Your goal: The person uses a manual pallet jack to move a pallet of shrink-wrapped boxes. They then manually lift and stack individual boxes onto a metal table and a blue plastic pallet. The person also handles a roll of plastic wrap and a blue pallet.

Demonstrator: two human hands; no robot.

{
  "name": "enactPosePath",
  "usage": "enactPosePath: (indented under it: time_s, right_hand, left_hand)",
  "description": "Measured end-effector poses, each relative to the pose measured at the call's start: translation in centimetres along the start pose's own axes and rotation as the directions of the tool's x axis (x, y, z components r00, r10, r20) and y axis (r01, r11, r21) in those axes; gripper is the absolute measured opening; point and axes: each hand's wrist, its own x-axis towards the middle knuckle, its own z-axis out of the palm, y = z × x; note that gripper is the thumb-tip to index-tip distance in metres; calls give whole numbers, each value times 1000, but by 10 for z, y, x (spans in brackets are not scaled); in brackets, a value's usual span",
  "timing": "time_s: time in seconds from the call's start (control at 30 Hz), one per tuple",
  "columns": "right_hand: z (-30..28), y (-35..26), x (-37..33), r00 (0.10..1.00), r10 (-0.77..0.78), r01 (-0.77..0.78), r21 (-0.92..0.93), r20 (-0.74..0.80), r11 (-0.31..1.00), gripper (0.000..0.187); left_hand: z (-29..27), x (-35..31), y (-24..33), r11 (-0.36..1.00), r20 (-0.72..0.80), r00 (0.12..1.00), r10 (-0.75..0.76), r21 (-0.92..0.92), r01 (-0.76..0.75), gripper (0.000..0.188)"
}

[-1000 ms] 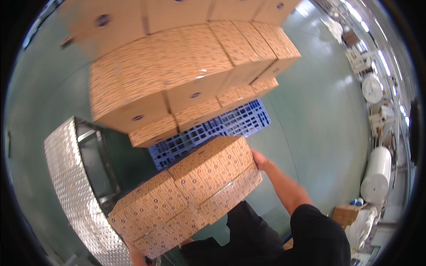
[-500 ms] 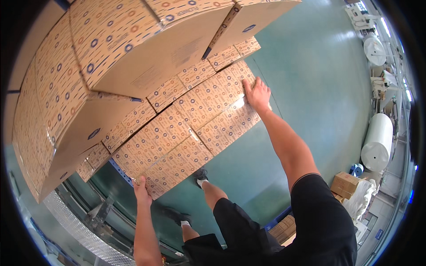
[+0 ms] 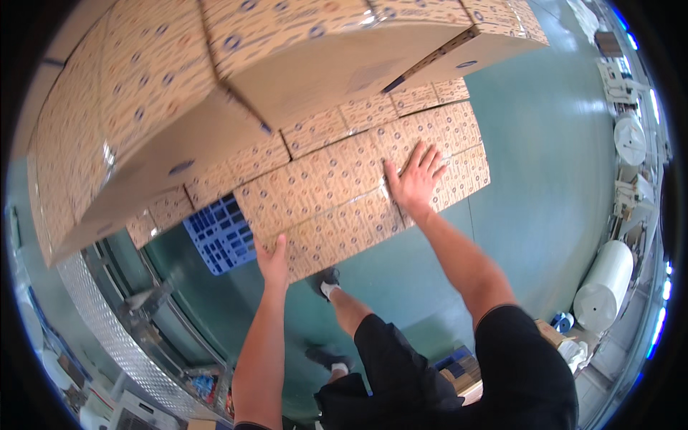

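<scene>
Two hands working: left hand (image 3: pixel 272 261) is cupping near left corner of patterned cartons (image 3: pixel 322 215), any grip underneath hard to tell; right hand (image 3: pixel 416 179) is lying open, fingers spread, on top. Cartons are sitting mid-frame, just beside lower box row (image 3: pixel 319 136); blue pallet (image 3: pixel 222 236) is showing left. Apparently aligning cartons; next move calling for even pushing.

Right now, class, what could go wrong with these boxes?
The right hand lies flat on top of the front boxes, so it might slip if they shift. The left hand is at their left end and could get pinched. A shoe shows close to their near edge, so a fallen box might strike it.
</scene>
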Motion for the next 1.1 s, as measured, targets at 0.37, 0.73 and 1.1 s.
enactPosePath:
  time_s: [0.37,0.73,1.1]
  right_hand:
    - [-62,-42,-106,869,-260,283,10,422,959,92]
    - [-8,-69,-624,-68,-698,817,441,713,372,68]
    - [-48,-238,-791,-261,-680,812,536,686,229,43]
  left_hand:
    - [-125,-169,44,821,-151,982,117,570,-10,77]
    - [-446,-745,-135,689,-770,508,-386,125,714,70]
    - [-483,-884,-192,695,-693,235,-682,-513,503,56]
